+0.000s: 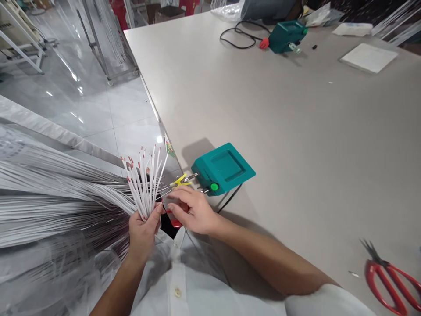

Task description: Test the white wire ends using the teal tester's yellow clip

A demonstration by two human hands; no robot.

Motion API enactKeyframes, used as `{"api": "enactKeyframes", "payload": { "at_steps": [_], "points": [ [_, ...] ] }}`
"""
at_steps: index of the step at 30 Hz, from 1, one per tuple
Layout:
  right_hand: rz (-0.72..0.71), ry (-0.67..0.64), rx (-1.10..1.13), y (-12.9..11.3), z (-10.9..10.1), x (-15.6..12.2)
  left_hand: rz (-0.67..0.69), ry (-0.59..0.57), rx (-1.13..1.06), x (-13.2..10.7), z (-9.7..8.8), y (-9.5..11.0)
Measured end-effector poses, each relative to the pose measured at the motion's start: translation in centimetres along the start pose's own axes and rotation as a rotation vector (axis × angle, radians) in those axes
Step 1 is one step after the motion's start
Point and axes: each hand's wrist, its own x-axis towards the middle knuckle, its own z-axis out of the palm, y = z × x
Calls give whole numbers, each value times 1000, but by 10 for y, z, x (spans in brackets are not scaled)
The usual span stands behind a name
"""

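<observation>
My left hand (pixel 142 230) is closed round a fanned bunch of white wires with red tips (pixel 144 180), held upright off the table's left edge. My right hand (pixel 194 210) rests at the table corner with its fingers curled near a red piece (pixel 174 221) and a single wire; what it pinches is unclear. Just beyond it stands a teal box with a green button (pixel 223 169), a yellow clip (pixel 180 181) and metal probes at its near end.
A large bundle of white wires (pixel 59 193) lies at the left in clear plastic. Red scissors (pixel 391 281) lie at the right near edge of the grey table (pixel 296 114). A second teal box (pixel 287 36), black cable and papers are at the far end.
</observation>
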Motion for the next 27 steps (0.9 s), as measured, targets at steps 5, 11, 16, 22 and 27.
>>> {"api": "enactKeyframes", "payload": {
  "at_steps": [5,11,16,22,27],
  "points": [
    [-87,-19,19,2,0,1,-39,-54,52,3,-4,-5],
    [-11,-134,-219,-3,-5,2,45,-104,239,2,-2,3],
    [530,-231,415,-1,-1,6,61,-48,180,0,-1,0],
    [724,-157,792,4,3,7,81,-86,59,5,-4,-1],
    [313,-97,323,-2,0,5,32,-118,205,4,-1,7]
  ]
}}
